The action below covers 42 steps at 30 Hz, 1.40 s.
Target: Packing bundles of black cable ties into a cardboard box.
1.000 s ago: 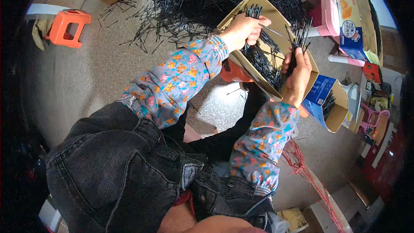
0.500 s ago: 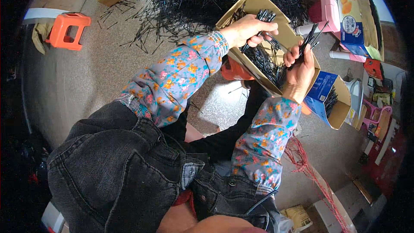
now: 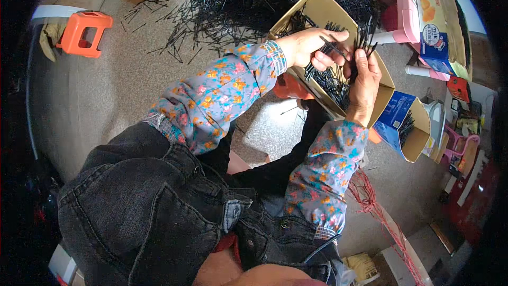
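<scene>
My left hand (image 3: 307, 48) is over an open cardboard box (image 3: 324, 6), its fingers closed around a few thin black sticks (image 3: 333, 47). Close beside it, above the box's right part, my right hand (image 3: 365, 86) grips an upright bunch of black sticks (image 3: 365, 36) between thumb and fingers. The two hands' fingertips nearly meet; whether they touch is hard to tell. Many loose black sticks (image 3: 330, 86) lie inside the box under my hands. What exactly these sticks are does not show.
A large heap of black sticks (image 3: 264, 0) spreads behind the box, some scattered on the floor. An orange stool (image 3: 84, 34) stands at left. Right of the box are a blue carton (image 3: 394, 111) holding sticks, a pink stool (image 3: 405, 10) and a bundle of red cords (image 3: 365, 193).
My right hand has moved slightly left, toward my left hand, and its bunch now stands more upright. My left hand has shifted a little right, with fewer sticks showing in it.
</scene>
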### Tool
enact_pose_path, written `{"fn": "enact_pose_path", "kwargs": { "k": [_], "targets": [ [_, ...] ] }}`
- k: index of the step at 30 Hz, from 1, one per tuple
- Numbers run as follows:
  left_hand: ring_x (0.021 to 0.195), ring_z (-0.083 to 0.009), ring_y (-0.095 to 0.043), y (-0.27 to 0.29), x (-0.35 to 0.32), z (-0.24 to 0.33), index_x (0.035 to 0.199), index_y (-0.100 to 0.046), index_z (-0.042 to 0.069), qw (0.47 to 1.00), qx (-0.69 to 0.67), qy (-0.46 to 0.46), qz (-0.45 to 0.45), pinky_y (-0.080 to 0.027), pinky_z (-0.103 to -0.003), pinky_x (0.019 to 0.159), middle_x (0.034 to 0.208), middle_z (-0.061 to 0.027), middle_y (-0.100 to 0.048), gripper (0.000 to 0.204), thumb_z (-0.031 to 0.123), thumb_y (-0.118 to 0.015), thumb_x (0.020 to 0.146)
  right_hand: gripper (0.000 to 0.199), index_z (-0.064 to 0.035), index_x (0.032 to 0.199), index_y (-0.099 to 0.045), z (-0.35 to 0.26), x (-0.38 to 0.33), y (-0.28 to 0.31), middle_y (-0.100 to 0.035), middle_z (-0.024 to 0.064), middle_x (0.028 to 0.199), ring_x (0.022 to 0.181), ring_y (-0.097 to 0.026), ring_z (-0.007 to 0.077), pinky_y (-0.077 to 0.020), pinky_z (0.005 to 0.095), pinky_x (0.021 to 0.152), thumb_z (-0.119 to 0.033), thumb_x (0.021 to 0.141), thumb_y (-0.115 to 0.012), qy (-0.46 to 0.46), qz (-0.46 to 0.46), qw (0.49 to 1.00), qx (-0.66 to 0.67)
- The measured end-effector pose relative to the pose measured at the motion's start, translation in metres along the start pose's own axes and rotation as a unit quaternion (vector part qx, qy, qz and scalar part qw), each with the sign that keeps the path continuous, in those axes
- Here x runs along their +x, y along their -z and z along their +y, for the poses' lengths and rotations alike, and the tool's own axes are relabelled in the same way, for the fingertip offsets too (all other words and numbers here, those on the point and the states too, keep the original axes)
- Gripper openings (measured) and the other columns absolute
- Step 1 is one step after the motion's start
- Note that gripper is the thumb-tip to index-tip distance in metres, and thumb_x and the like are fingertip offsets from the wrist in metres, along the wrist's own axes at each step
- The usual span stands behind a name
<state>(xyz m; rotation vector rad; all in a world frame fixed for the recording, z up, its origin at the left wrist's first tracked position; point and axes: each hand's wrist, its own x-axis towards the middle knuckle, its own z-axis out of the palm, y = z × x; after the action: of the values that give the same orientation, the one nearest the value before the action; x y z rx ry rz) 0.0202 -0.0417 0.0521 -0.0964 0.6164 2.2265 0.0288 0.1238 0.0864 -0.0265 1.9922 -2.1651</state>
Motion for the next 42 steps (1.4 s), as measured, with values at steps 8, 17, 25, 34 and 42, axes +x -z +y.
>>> {"fn": "enact_pose_path", "kwargs": {
  "k": [8,17,25,34,42],
  "targets": [
    [0.039,-0.0018,-0.036,0.006,0.001,-0.002,0.088,-0.056,0.005,0.999,-0.021,-0.021,-0.017,-0.028,-0.015,0.033,0.072,-0.0080,-0.059,0.027,0.032,-0.055,0.089,0.014,-0.0058,0.093,-0.064,-0.002,0.001,0.001,-0.055,-0.0061,0.069,0.054,-0.040,0.0017,-0.0296,0.0164,0.047,-0.017,0.088,-0.058,-0.033,-0.006,0.997,-0.065],
    [0.041,-0.0028,-0.034,0.008,0.001,-0.009,0.093,-0.053,0.006,1.000,0.000,-0.008,-0.021,-0.026,-0.016,0.037,0.070,-0.0046,-0.054,0.011,0.009,-0.057,0.083,0.013,-0.0062,0.084,-0.063,0.006,0.004,0.007,-0.054,-0.0056,0.065,0.049,-0.038,0.0014,-0.0276,0.0167,0.044,-0.018,0.087,-0.059,-0.042,0.013,0.998,-0.038],
    [0.042,-0.0031,-0.033,0.013,-0.004,-0.002,0.104,-0.052,0.005,0.992,-0.069,0.023,-0.107,-0.029,-0.018,0.037,0.063,0.0007,-0.042,0.022,0.007,-0.048,0.083,0.013,-0.0057,0.084,-0.062,0.006,0.006,0.017,-0.055,-0.0039,0.064,0.047,-0.038,0.0017,-0.0261,0.0165,0.042,-0.018,0.087,-0.059,-0.050,0.065,0.996,-0.025],
    [0.056,-0.0109,-0.042,0.013,-0.004,0.005,0.105,-0.050,0.002,0.997,-0.043,-0.044,-0.042,-0.032,-0.020,0.040,0.069,-0.0040,-0.048,0.025,0.008,-0.045,0.082,0.013,-0.0062,0.081,-0.058,0.001,0.004,0.029,-0.056,0.0003,0.064,0.045,-0.039,0.0056,-0.0281,0.0180,0.042,-0.016,0.089,-0.056,-0.042,0.030,0.998,0.027],
    [0.049,-0.0078,-0.037,0.007,-0.004,0.005,0.104,-0.052,0.004,0.995,-0.051,-0.085,-0.015,-0.026,-0.020,0.039,0.065,0.0012,-0.045,0.023,0.008,-0.046,0.082,0.015,-0.0067,0.080,-0.058,0.001,0.003,0.027,-0.056,0.0006,0.064,0.046,-0.042,0.0059,-0.0296,0.0183,0.043,-0.018,0.088,-0.056,-0.057,0.007,0.998,0.026]
  ]
}}
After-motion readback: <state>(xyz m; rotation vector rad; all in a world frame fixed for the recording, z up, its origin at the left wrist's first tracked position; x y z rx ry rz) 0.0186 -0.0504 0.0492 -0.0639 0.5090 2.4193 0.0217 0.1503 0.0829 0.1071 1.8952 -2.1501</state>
